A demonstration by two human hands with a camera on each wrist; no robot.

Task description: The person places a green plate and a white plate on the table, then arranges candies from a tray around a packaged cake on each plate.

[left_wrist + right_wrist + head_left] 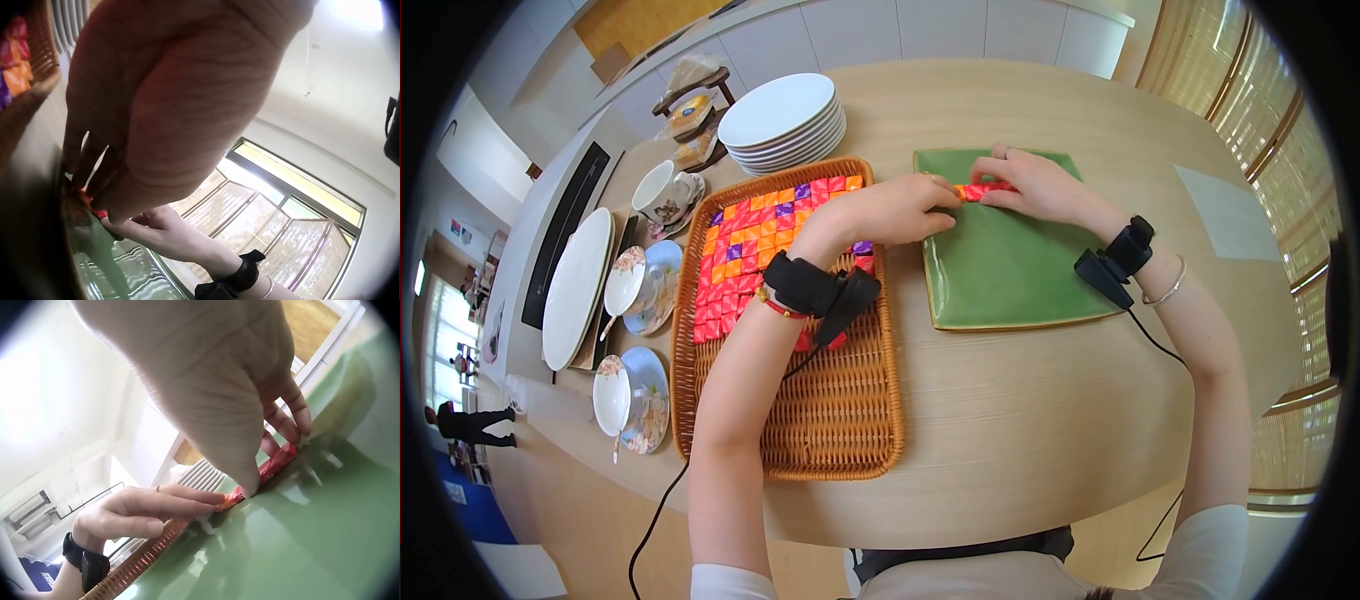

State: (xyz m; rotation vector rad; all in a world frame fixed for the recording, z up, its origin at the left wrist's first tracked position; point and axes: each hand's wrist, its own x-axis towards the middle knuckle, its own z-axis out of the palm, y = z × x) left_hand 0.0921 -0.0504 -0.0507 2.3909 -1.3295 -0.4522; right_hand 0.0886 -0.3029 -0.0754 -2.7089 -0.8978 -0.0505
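A short row of small wrapped sweets in red and orange (974,192) lies near the far edge of a square green plate (1010,280). My right hand (1040,187) pinches the red sweets (278,462), thumb on the near side and fingers on the far side. From the left, my left hand (900,208) reaches over the plate's edge; its straight fingers touch the orange end of the row (230,500), with the thumb held apart. Left of the plate, a wicker tray (835,440) holds many red, orange and purple sweets (750,235), partly hidden by my left forearm.
A stack of white plates (780,110) stands behind the tray. Floral cups and saucers (662,285) and a large white oval dish (578,290) line the left side. A pale sheet (1225,212) lies at the right. Cables hang from both wrist cameras.
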